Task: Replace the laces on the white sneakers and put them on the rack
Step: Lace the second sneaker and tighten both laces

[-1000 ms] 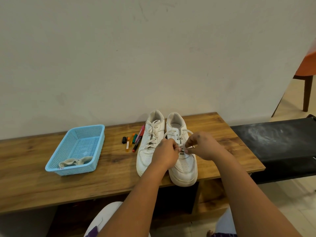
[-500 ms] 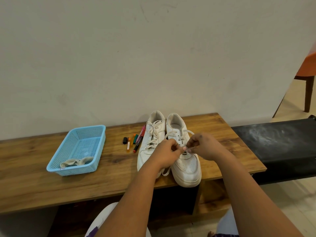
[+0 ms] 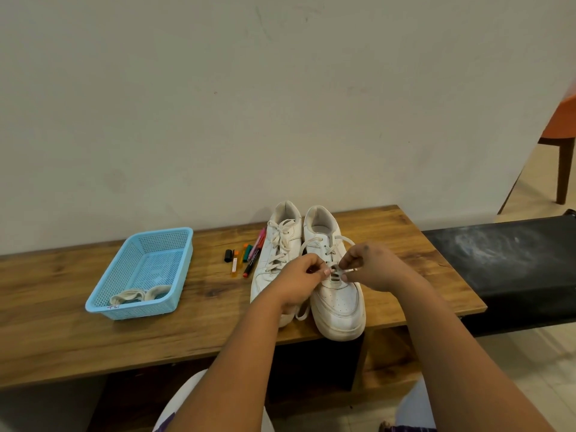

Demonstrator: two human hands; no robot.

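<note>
Two white sneakers stand side by side on the wooden bench (image 3: 93, 335), toes toward me. The left sneaker (image 3: 274, 244) is fully laced. Over the lower eyelets of the right sneaker (image 3: 338, 304) my left hand (image 3: 299, 275) and my right hand (image 3: 371, 266) each pinch a stretch of its white lace (image 3: 338, 269). Loose loops of that lace arch up by the tongue, and one end trails down between the shoes at the front. My fingers hide part of the eyelet row.
A light blue plastic basket (image 3: 115, 304) with rolled off-white laces (image 3: 140, 296) sits on the bench's left part. Several coloured markers (image 3: 249, 258) lie left of the shoes. A black surface (image 3: 514, 263) adjoins the bench on the right; a chair leg stands beyond.
Both hands stay pinched on the right sneaker's lace and have shifted slightly toward the eyelets. A lace end now trails between the shoes at the front. The shoes have not moved.
</note>
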